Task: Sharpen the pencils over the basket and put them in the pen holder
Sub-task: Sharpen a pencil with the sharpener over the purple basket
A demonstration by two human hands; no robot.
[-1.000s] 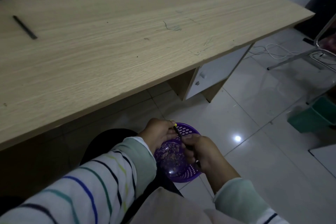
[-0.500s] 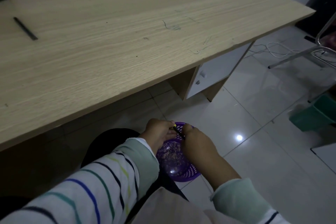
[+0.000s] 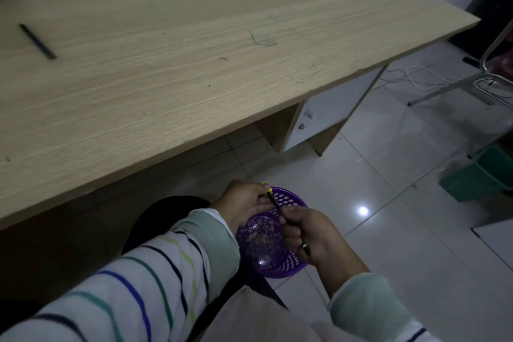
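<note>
Both hands are busy and nearly touching over the basket (image 3: 286, 272). Your left hand (image 3: 244, 201) pinches a small yellow sharpener (image 3: 266, 187) just above the basket's far rim. Your right hand (image 3: 316, 239) is fisted round the pencil (image 3: 274, 204) over the basket's right side.

The pencil runs diagonally across the basket. Its tip end is at the sharpener and its butt pokes out of your fist near the near-right rim. That grip makes sense: the left hand steadies the sharpener and the right twists.

The working point sits inside the rim line, so debris should drop in. The shavings (image 3: 262, 230) piled on the basket floor back that up.

The basket looks propped on your lap, below and nearer you than the desk (image 3: 194, 50) edge. I can't confirm what supports it.

My read is that you're mid-sharpen, and I can't see the tip condition.

A dark stick (image 3: 37, 41), likely another pencil, lies on the desk far up-left of the basket. I can't make out a pen holder.
</note>
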